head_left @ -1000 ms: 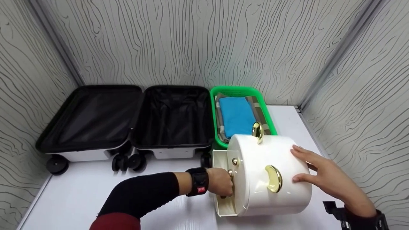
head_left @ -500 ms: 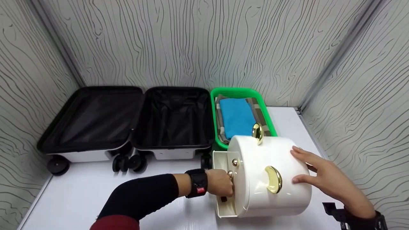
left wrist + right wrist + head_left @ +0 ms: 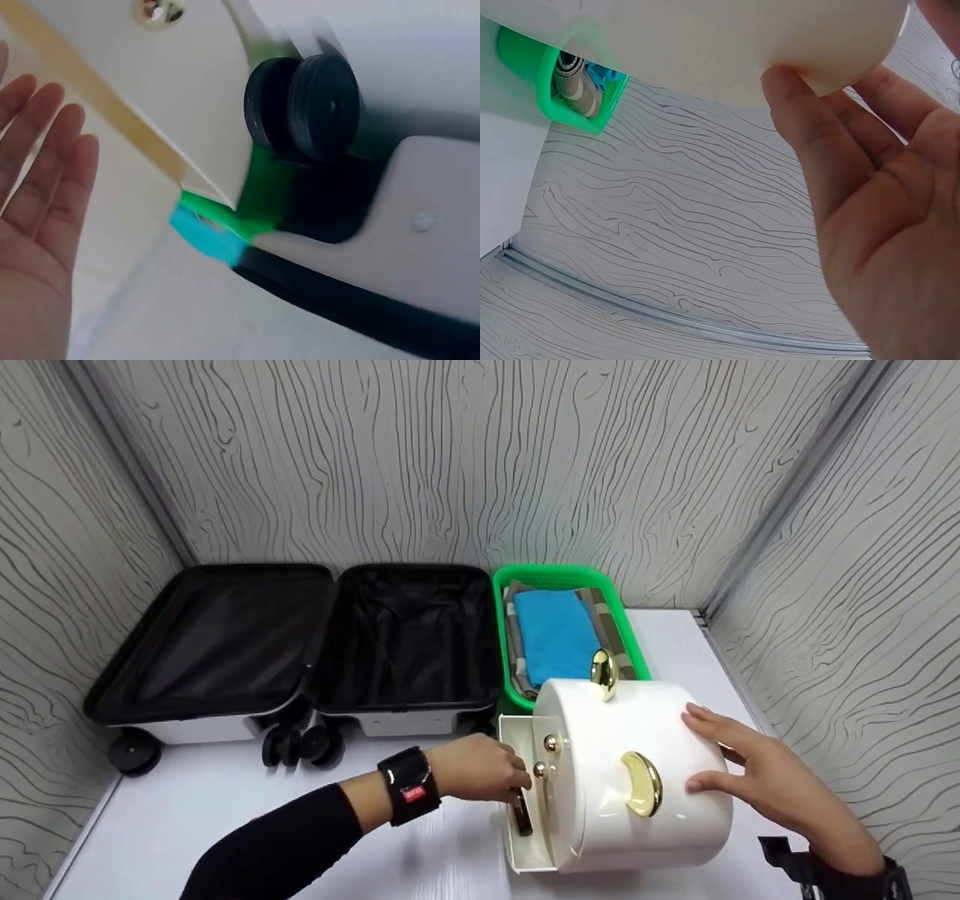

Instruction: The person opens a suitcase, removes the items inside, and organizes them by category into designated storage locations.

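Observation:
A white rounded organizer box (image 3: 660,720) with gold handles lies on its side on the table. Its narrow drawer (image 3: 532,851) is pulled out to the left, and a slim dark stick-like item (image 3: 523,814) lies inside. My left hand (image 3: 480,769) hangs over the drawer's outer wall, fingertips at the upper end of that item. In the left wrist view, the fingers (image 3: 71,142) look loosely extended, with nothing visible between them. My right hand (image 3: 757,769) rests on the box's right end, with the thumb (image 3: 784,94) and fingers spread against the white surface.
Behind the organizer stands a green basket (image 3: 630,622) with a folded blue cloth (image 3: 555,634) and brown checked fabric. An open black-lined suitcase (image 3: 412,637) with black wheels (image 3: 135,754) spans the left and middle. Wood-patterned walls (image 3: 420,457) enclose the table.
My left hand has pulled back to the left from the drawer fronts, uncovering more of the dark item. The right hand and the organizer have stayed put.

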`<control>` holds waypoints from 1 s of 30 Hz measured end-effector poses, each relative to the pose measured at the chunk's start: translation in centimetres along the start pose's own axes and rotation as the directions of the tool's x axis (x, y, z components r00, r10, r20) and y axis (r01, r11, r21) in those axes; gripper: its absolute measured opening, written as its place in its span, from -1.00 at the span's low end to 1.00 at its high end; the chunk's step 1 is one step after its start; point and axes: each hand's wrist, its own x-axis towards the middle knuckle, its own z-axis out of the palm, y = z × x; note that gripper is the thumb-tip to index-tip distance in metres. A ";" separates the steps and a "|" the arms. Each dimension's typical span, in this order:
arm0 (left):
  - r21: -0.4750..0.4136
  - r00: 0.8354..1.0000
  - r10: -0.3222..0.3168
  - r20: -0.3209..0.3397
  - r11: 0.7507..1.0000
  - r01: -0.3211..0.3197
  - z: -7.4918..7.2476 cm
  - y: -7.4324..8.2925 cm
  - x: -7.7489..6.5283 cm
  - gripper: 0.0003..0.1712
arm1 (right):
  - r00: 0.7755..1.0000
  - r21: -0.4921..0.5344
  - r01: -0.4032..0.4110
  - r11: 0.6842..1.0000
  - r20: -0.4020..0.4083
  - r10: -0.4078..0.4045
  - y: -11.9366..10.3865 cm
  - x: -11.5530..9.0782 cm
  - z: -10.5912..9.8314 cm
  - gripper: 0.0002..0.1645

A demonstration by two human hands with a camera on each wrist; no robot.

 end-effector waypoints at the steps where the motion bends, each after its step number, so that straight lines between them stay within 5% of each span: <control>1: -0.037 0.999 -0.026 -0.033 0.999 0.025 -0.1 -0.1 -0.6 -0.75 | 1.000 0.003 0.001 1.000 0.001 -0.001 0.0 -0.1 -0.1 -0.08; 5: -0.144 0.978 -0.147 -0.150 0.982 0.126 0.3 -0.2 -2.8 -0.74 | 1.000 0.007 0.002 1.000 0.001 -0.002 0.0 -0.3 -0.3 -0.07; 9: -0.264 0.939 -0.290 -0.183 0.935 0.238 1.3 0.0 -4.8 -0.70 | 1.000 0.005 0.004 1.000 -0.004 -0.004 0.1 -0.4 -0.3 -0.08; 17: -0.452 0.841 -0.527 -0.122 0.784 0.425 3.9 1.4 -7.3 -0.61 | 1.000 0.009 0.000 1.000 -0.011 0.000 -0.1 -0.2 -0.3 -0.08; 20: -0.516 0.818 -0.571 -0.077 0.725 0.457 4.8 1.9 -7.5 -0.56 | 1.000 0.004 -0.006 1.000 -0.002 0.006 -0.1 0.0 -0.2 -0.08; 24: -0.561 0.816 -0.578 -0.033 0.686 0.463 5.8 2.5 -7.3 -0.53 | 1.000 -0.021 -0.023 1.000 0.014 0.023 -0.2 0.1 -0.2 -0.07; 30: -0.593 0.832 -0.554 -0.026 0.679 0.433 6.6 3.1 -6.4 -0.62 | 0.999 -0.044 -0.022 0.999 0.046 0.024 -0.4 0.3 -0.5 -0.07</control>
